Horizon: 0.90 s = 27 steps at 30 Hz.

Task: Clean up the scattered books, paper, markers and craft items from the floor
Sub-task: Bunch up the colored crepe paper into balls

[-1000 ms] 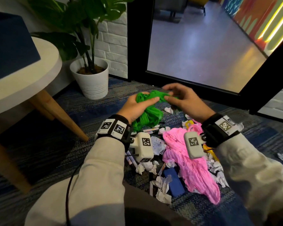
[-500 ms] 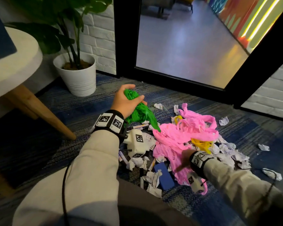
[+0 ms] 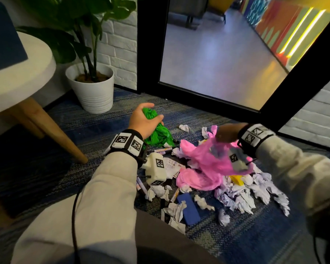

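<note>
My left hand [image 3: 143, 121] grips a bunched green crepe paper [image 3: 156, 133] above the carpet, its tail hanging down. Over the pile, my right hand [image 3: 227, 133] holds up one end of a pink crepe paper [image 3: 202, 164]; the rest of it drapes onto the floor. Under and around the pink paper lie several crumpled white paper balls [image 3: 242, 197], a blue book [image 3: 189, 208], markers [image 3: 163, 149] and a yellow scrap [image 3: 236, 179].
A white round table [image 3: 23, 82] on wooden legs stands at the left, with a dark blue box on it. A potted plant [image 3: 92, 90] sits by the brick wall. A black-framed glass door [image 3: 208, 88] runs behind the pile. Blue carpet lies to the left.
My right hand let go of the green paper, dropped to the pink paper and has now lifted one end of it. My left hand stays on the green paper.
</note>
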Each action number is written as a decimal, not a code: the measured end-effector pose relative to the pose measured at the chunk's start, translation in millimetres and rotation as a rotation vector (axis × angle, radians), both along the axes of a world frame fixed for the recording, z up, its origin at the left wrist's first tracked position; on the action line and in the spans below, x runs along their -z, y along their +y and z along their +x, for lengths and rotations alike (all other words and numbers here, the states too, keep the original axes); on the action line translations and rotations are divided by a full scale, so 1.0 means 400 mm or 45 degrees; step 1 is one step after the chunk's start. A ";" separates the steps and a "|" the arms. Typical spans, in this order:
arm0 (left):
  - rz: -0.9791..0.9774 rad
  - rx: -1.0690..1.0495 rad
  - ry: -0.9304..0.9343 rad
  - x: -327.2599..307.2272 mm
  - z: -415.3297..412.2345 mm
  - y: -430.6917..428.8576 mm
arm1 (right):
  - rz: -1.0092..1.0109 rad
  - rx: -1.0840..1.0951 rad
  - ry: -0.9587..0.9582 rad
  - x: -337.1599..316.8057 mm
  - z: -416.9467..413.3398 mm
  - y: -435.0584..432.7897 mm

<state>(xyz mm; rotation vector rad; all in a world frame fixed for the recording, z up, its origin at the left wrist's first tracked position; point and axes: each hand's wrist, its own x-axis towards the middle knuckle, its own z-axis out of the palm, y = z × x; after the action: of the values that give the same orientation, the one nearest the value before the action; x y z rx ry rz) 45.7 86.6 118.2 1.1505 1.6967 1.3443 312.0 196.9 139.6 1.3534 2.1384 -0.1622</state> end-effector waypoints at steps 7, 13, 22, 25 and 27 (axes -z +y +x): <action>0.039 -0.147 0.043 -0.019 -0.001 -0.012 | 0.427 0.000 1.357 -0.355 -0.015 0.051; 0.283 -0.374 -0.085 -0.053 -0.005 -0.025 | 0.396 -0.344 0.623 -0.443 -0.050 -0.019; 0.480 0.114 -0.138 -0.133 0.043 -0.056 | 0.106 -0.671 1.080 -0.420 -0.187 -0.110; 0.490 0.366 -0.238 -0.144 0.074 -0.048 | 0.006 -0.707 1.460 -0.422 -0.239 -0.130; 0.409 0.389 -0.118 -0.146 0.087 -0.055 | 0.017 -0.681 1.586 -0.420 -0.268 -0.139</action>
<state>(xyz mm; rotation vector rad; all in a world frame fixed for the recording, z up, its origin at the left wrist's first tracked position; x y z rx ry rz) 80.5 64.6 176.5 1.4363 1.2072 1.4784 204.9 141.3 307.6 0.6033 3.3990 -0.9645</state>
